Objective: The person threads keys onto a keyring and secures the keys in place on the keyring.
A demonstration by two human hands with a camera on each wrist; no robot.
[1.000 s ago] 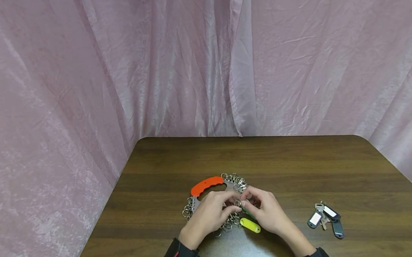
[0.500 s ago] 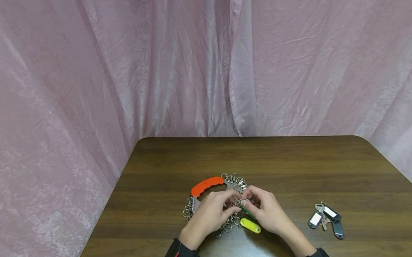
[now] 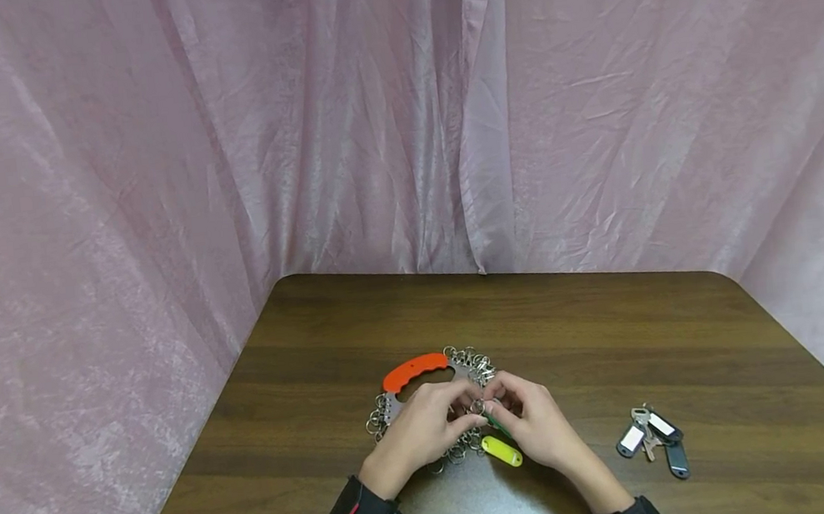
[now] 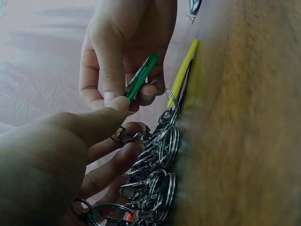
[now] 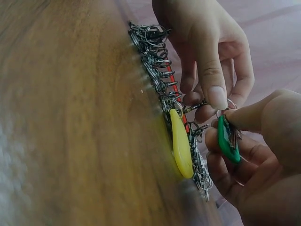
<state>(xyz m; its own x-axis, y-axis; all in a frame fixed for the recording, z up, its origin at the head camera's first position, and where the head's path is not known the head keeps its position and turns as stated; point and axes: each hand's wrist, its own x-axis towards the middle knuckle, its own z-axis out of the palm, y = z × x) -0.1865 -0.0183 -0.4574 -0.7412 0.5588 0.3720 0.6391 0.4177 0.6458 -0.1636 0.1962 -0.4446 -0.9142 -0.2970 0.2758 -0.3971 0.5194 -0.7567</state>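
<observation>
Over a ring holder with an orange handle (image 3: 415, 370), edged with many metal clasps and split rings (image 4: 162, 155), both hands meet fingertip to fingertip. My right hand (image 3: 533, 420) pinches a green key tag (image 5: 229, 141) between thumb and fingers; metal, apparently a key, lies against the tag. My left hand (image 3: 422, 423) pinches the small metal key ring (image 3: 476, 407) at the tag's end, where a clasp from the holder also reaches. How ring and clasp are linked is partly hidden by the fingers. A yellow key tag (image 3: 502, 451) hangs from the holder's near side, just below the right hand.
To the right on the brown wooden table (image 3: 739, 357) lies a bunch of dark key tags (image 3: 674, 457) with a metal key (image 3: 650, 437). Pink curtains (image 3: 368, 127) hang behind the table's far edge and at its sides.
</observation>
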